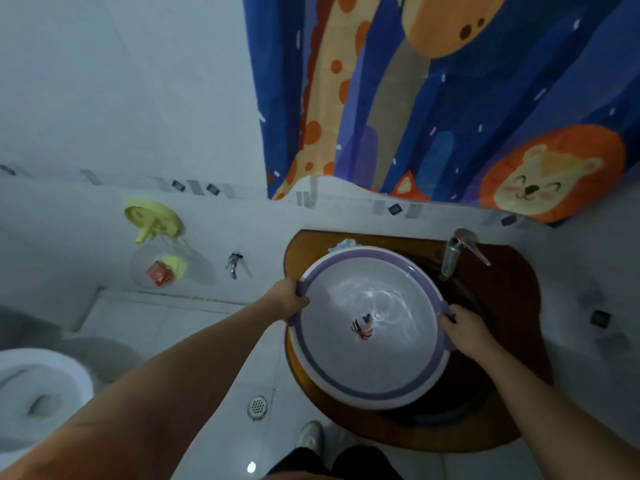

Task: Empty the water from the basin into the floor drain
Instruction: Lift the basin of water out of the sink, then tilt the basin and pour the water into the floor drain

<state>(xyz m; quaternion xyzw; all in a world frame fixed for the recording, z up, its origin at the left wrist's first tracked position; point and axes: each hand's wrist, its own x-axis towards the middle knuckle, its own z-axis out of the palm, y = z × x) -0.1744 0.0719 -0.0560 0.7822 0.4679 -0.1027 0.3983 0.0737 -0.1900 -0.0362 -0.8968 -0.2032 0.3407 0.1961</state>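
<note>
A round white basin (346, 375) with a purple rim sits over the dark sink on a brown counter. Rippling water fills it, and a small striped picture shows at its bottom. My left hand (287, 297) grips the basin's left rim handle. My right hand (464, 329) grips the right rim handle. The round metal floor drain (257, 407) lies in the white tiled floor, below and left of the basin.
A chrome faucet (453, 252) stands at the back right of the brown counter (512, 306). A white toilet (38, 393) is at lower left. A wall tap (233, 265) and a yellow holder (154, 220) hang on the tiled wall. My shoes (311, 438) stand near the drain.
</note>
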